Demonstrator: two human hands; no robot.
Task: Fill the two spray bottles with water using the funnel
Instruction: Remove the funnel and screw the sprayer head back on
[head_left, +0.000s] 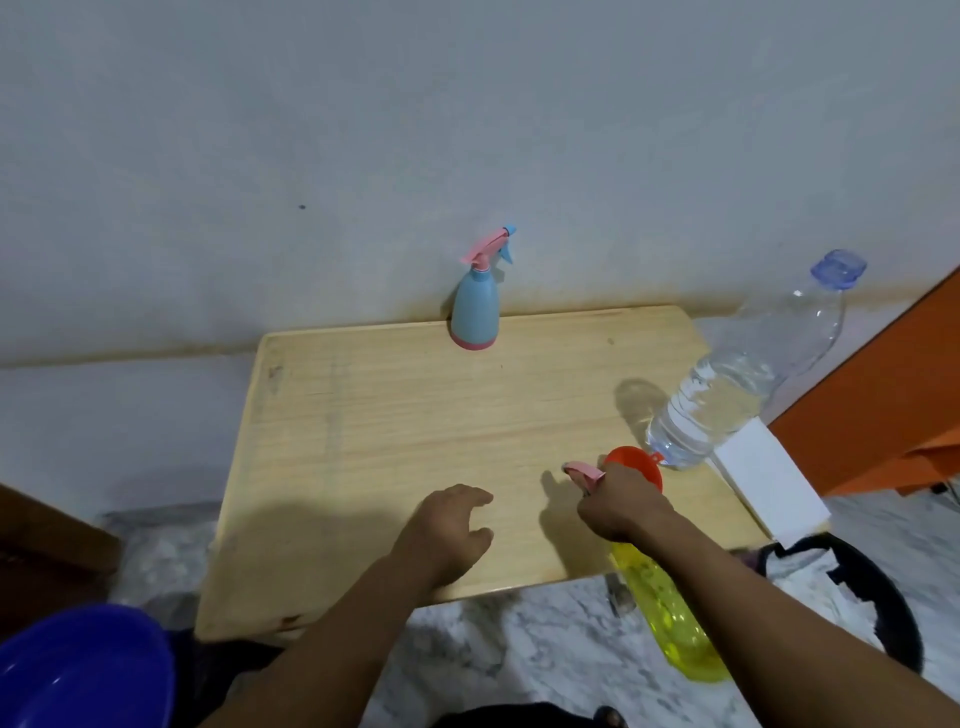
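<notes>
The pale wooden tabletop (395, 441) is showing a matt, smooth finish with fine straight grain and a few small scuffs. The light-blue opaque plastic spray bottle with a pink base (475, 312) is looking satin, barely shining. The clear plastic water bottle with a blue cap (737, 384) is gleaming, glossy and ribbed low down. The orange plastic funnel (631, 462) is looking smooth and slightly shiny. The translucent yellow plastic spray bottle (670, 613) is glinting, its wall dimpled. The deep-blue plastic basin (78, 670) is shining glossily. The grey-white marbled floor (498, 644) is looking polished.
</notes>
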